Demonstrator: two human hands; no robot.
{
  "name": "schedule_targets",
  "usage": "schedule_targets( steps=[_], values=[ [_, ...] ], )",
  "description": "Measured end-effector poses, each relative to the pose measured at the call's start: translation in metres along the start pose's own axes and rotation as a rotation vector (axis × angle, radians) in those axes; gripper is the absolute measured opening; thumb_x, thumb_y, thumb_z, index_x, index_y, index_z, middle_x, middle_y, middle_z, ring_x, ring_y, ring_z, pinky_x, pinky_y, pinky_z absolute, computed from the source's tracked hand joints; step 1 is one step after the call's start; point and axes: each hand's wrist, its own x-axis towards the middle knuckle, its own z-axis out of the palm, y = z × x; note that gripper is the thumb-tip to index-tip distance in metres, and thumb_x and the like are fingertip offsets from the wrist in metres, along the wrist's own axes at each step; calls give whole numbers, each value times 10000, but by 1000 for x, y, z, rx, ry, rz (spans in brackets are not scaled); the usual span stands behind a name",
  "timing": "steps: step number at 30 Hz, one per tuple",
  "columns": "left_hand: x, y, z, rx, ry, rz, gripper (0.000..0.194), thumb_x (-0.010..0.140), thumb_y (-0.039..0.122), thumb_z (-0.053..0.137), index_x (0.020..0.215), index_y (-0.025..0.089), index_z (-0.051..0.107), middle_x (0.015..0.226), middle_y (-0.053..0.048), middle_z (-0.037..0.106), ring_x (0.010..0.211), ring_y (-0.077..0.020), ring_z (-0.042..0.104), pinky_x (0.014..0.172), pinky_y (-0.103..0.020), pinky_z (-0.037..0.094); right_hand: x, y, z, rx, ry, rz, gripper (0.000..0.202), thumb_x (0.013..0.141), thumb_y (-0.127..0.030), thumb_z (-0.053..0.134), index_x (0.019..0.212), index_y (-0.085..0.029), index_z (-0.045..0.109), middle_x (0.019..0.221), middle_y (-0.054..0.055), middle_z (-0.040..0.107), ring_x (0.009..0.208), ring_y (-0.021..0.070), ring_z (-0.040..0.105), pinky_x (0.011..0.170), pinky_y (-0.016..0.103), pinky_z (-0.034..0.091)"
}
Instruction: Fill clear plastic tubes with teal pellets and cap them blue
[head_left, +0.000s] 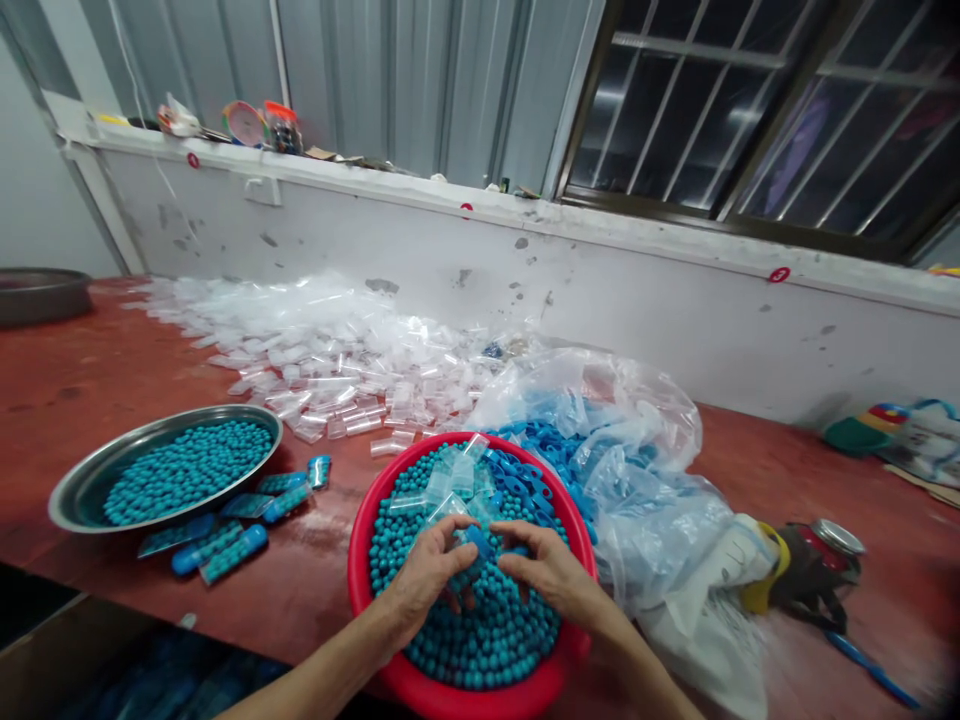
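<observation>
Both my hands are over a red plastic basin point(364, 560) full of round turquoise beads point(487, 640). In my left hand point(427, 572) is a small clear container with a blue cap point(478, 540), gripped between thumb and fingers; the fingers partly cover it. Close to its right side, my right hand point(555, 573) has thumb and forefinger curved and apart, with a bit of blue visible between them that may lie behind. On the beads rest several empty clear plastic sleeves point(461, 475) and a cluster of blue caps point(525, 485).
A metal dish point(64, 500) of beads stands left, beside several filled, blue-capped containers point(232, 555). Clear sleeves point(330, 350) are heaped along the wall. Right of the basin lie a plastic bag point(637, 490) with blue caps, a cloth bag point(712, 620) and a metal-lidded jar point(836, 540).
</observation>
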Motion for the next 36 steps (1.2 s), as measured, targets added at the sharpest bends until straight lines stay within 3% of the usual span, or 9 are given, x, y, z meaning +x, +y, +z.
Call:
schedule_targets(
  steps=[4, 9, 12, 14, 18, 24, 27, 32, 36],
  values=[
    [0, 1, 5, 49, -62, -1, 381, 687, 384, 547, 989, 188, 426, 583, 59, 516, 357, -80, 481, 312, -155, 311, 3, 1, -4, 198, 80, 118, 340, 663, -274, 604, 986, -171, 577, 612, -37, 543, 494, 122, 531, 469, 248, 471],
    [-1, -6, 15, 154, 79, 24, 328, 713, 374, 493, 972, 182, 435, 612, 54, 494, 380, -78, 439, 338, -187, 331, -9, -15, 11, -177, 48, -86, 321, 814, -278, 433, 1092, -179, 561, 1008, 68, 606, 957, 212, 553, 843, 343, 436],
    [-3, -6, 17, 188, 192, 85, 349, 714, 338, 506, 1016, 177, 441, 672, 30, 532, 533, -112, 505, 482, -219, 404, -16, -19, 20, -354, 3, -74, 570, 767, -327, 524, 1285, -145, 368, 1274, 119, 444, 1191, 253, 376, 986, 389, 302],
    [-4, -3, 16, 171, 200, 124, 391, 694, 314, 538, 1047, 168, 454, 737, 2, 573, 709, -154, 543, 645, -254, 427, -19, -18, 27, -395, -23, -36, 812, 683, -346, 619, 1352, -126, 215, 1358, 148, 318, 1237, 273, 304, 991, 396, 297],
    [-5, 2, 16, 114, 116, 159, 399, 647, 298, 581, 1015, 154, 521, 822, -21, 598, 870, -198, 518, 784, -287, 388, -20, -12, 43, -472, 58, -34, 852, 646, -345, 632, 1343, -98, 209, 1261, 192, 405, 1109, 302, 459, 875, 412, 416],
    [-10, 5, 24, 72, 132, 135, 288, 663, 312, 595, 912, 171, 558, 691, 31, 543, 672, -127, 487, 642, -227, 372, -21, -13, 58, -664, 281, -147, 683, 601, -262, 595, 1214, -60, 369, 1035, 206, 523, 849, 325, 581, 672, 438, 489],
    [-12, 6, 25, 62, 140, 122, 261, 661, 314, 609, 874, 173, 560, 686, 32, 541, 671, -121, 485, 637, -216, 368, -21, -13, 59, -678, 283, -163, 654, 569, -231, 586, 1168, -50, 395, 930, 168, 540, 744, 302, 594, 587, 411, 496],
    [-13, 1, 23, 138, 149, 135, 204, 669, 269, 580, 845, 169, 546, 658, 32, 528, 646, -120, 474, 620, -221, 367, -22, -11, 66, -584, 272, -152, 647, 572, -226, 593, 1162, -62, 385, 956, 152, 527, 785, 279, 593, 645, 394, 493],
    [-18, 2, 11, 245, 139, 202, 207, 697, 269, 548, 883, 178, 547, 729, 22, 557, 687, -129, 498, 658, -229, 389, -23, -16, 63, -553, 129, -137, 770, 629, -297, 632, 1283, -98, 276, 1089, 159, 503, 877, 276, 581, 710, 385, 481]
  ],
)
